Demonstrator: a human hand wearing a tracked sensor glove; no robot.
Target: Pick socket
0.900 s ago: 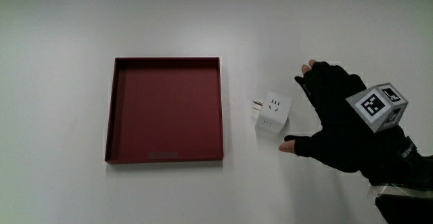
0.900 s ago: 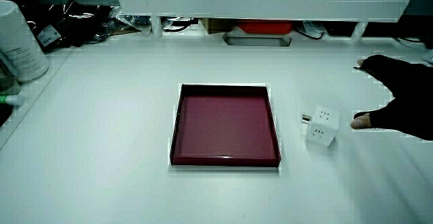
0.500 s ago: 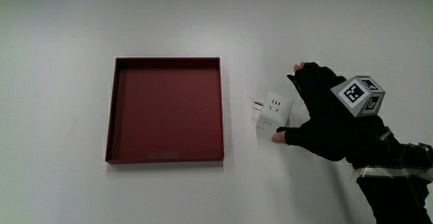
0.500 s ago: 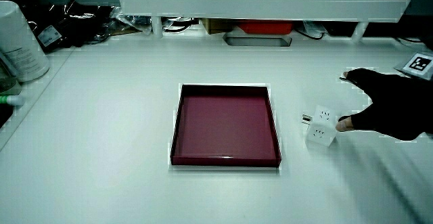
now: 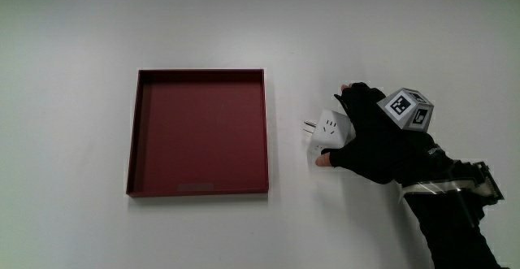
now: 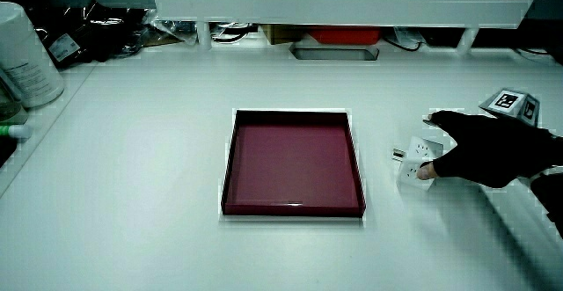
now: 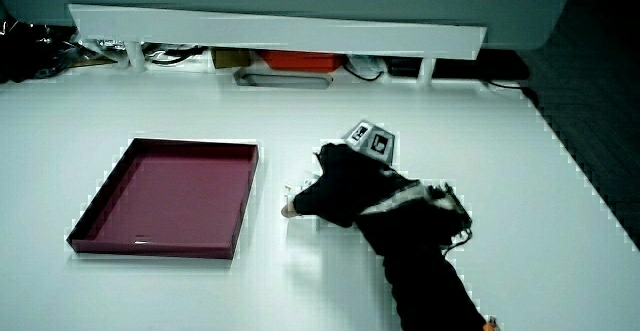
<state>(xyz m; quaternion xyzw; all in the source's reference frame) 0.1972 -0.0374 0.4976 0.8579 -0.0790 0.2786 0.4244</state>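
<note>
White socket point(image 5: 328, 129) beside red tray point(image 5: 199, 131), hand point(image 5: 370, 135) w/ fingers closing round it, no legible txt.

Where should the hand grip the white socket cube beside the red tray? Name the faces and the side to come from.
Grip the socket across its two flat side faces, the one nearer the person and the one farther. Come from the side away from the red tray, as the hand does now, since the plug prongs stick out toward the tray. Thumb and fingers already bracket those faces.
</note>
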